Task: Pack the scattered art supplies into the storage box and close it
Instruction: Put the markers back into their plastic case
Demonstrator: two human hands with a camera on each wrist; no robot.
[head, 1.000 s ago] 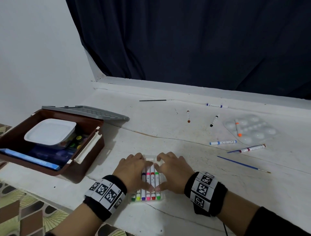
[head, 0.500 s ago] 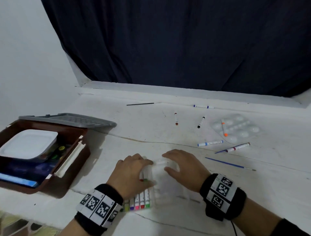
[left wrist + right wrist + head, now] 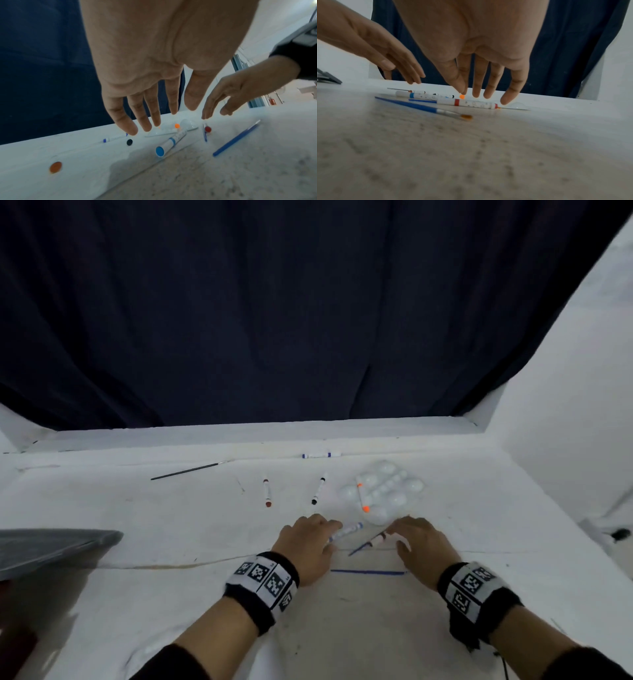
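Both hands hover open, palms down, over loose supplies on the white table (image 3: 171,542). My left hand (image 3: 310,539) has straight fingers above a blue-capped marker (image 3: 346,531), also seen in the left wrist view (image 3: 167,145). Over a red-banded marker (image 3: 376,539) hangs my right hand (image 3: 423,544), fingertips just above it (image 3: 467,103). A blue-handled brush (image 3: 368,572) lies between the wrists, and a thinner blue brush (image 3: 358,548) beside the red marker. Only the storage box's grey lid (image 3: 58,546) shows at the left edge.
Farther back lie a clear palette (image 3: 394,494) with an orange marker (image 3: 362,494) on it, a black marker (image 3: 318,489), a brown marker (image 3: 266,491), a purple-banded marker (image 3: 321,455) and a black brush (image 3: 188,470). A dark curtain (image 3: 308,320) hangs behind; a white wall stands on the right.
Both hands left the tray of coloured markers and moved forward and right to the loose markers. The view swung right, so the tray and most of the box are out of sight.
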